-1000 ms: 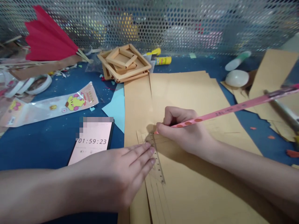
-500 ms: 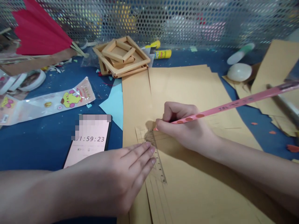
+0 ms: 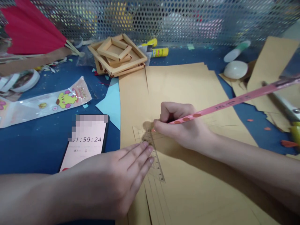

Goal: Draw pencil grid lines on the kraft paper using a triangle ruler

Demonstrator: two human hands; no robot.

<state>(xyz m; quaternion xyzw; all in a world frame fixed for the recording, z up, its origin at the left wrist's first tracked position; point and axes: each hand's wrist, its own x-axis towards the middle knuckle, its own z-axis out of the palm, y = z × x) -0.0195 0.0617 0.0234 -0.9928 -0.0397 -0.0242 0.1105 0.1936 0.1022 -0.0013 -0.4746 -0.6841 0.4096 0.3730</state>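
Note:
My left hand (image 3: 110, 181) lies flat, its fingertips pressing a clear ruler (image 3: 157, 162) onto brown kraft paper (image 3: 187, 90). Holding a long pink pencil (image 3: 234, 100), my right hand (image 3: 185, 126) has the tip down on the paper at the ruler's far end. Faint pencil lines show on the paper beside the ruler.
A phone (image 3: 85, 142) showing a timer lies left of the paper on the blue table. Behind it are a sticker packet (image 3: 47, 101), tape rolls (image 3: 22, 79), a red paper fan (image 3: 30, 29), stacked cardboard frames (image 3: 118, 56), glue sticks (image 3: 159, 51), a white egg-shaped object (image 3: 235, 69) and paper offcuts (image 3: 272, 62).
The phone's timer went from 01:59:23 to 01:59:24. The view drifted slightly; both hands stay on the ruler and pencil in the same pose.

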